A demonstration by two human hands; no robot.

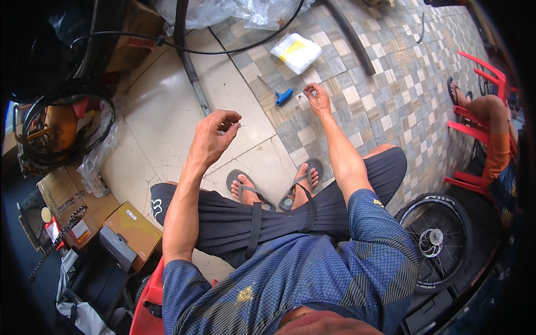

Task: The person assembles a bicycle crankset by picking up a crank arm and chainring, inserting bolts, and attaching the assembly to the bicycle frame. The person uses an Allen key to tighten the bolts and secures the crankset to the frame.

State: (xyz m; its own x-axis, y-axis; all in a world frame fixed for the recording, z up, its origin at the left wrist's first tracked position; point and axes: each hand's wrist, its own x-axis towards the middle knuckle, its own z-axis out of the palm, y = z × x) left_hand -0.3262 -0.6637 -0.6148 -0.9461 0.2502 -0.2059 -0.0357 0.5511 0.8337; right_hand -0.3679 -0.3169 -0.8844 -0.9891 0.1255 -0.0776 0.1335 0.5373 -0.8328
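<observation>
My left hand (215,135) is raised in front of me with its fingers curled toward the thumb. Whatever it may pinch is too small to make out. Off to the right, my right hand (318,101) has its thumb and fingertips pressed together. Just beside those fingers shows a small pale, clear packet (302,101); whether it is held or lies on the floor I cannot tell. Left of the packet a hex key with a blue handle (283,97) rests on the tiles. Beyond it sits a white packet with a yellow patch (296,53).
Dark tubes (350,36) and a black cable (223,52) lie ahead. Coiled black hose (33,128) and cardboard boxes (131,234) stand at left. A bicycle wheel (432,243) is at my right. Another person's leg (491,117) shows beside red chairs (469,131).
</observation>
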